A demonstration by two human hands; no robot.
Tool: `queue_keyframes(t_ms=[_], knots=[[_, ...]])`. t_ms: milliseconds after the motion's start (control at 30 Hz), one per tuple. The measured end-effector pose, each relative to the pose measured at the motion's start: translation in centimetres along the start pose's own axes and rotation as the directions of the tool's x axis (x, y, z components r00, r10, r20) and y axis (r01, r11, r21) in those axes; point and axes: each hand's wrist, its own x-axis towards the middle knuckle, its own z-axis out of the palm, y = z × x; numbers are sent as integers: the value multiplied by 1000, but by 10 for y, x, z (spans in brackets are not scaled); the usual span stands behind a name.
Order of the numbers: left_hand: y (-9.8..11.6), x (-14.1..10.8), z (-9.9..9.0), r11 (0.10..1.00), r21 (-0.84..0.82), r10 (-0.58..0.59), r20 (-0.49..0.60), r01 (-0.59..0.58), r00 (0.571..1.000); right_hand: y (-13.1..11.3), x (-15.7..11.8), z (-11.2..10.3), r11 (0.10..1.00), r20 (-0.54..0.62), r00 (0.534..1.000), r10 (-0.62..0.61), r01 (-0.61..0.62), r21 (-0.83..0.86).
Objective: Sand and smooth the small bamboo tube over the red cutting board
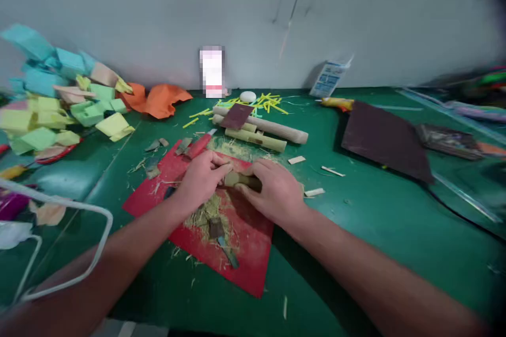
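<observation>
My right hand [276, 189] is wrapped round a short tan piece of bamboo [231, 179], held level above a red sheet [253, 242]. My left hand [203, 176] is closed in a pinch at the bamboo's left end; its fingertips hide what they grip. Under both hands, pale shavings and dust [203, 216] cover part of the sheet. On it also lie a small brown sandpaper piece [216, 227] and a narrow blue-grey strip [228, 253]. A red-handled cutter [200, 146] rests just beyond my left hand.
Bamboo lengths [272, 130] lie behind my hands, a brown sandpaper scrap [238, 116] over them. Right of these are a yellow glue gun [336, 103] and a large dark sheet [385, 139]. Folded coloured papers [47, 110] and a white wire frame [105, 231] occupy the left.
</observation>
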Motion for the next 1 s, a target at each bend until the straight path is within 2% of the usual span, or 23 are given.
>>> queue_keyframes(t_ms=[267,467,533,633,800,1000], knots=[[-2,-5,-10,992,-120,-26,94,38,995,1,0,-2,1000,10,1000,13,-13,-4],[1,-8,-17,1000,-10,-17,-23,17,1000,0,0,-3,1000,11,1000,7,-8,16],[0,-7,-17,996,-82,-23,-41,20,999,1,0,-3,1000,-3,1000,-3,3,22],[-3,-8,-14,976,-216,-26,15,28,1000,2,0,-1,999,-32,999,-23,24,33],[-5,-12,-12,994,-96,-42,114,53,993,2,0,0,999,-48,998,-29,31,32],[-3,-14,-17,992,-42,-111,110,117,988,1,0,1,998,-40,998,-48,49,29]])
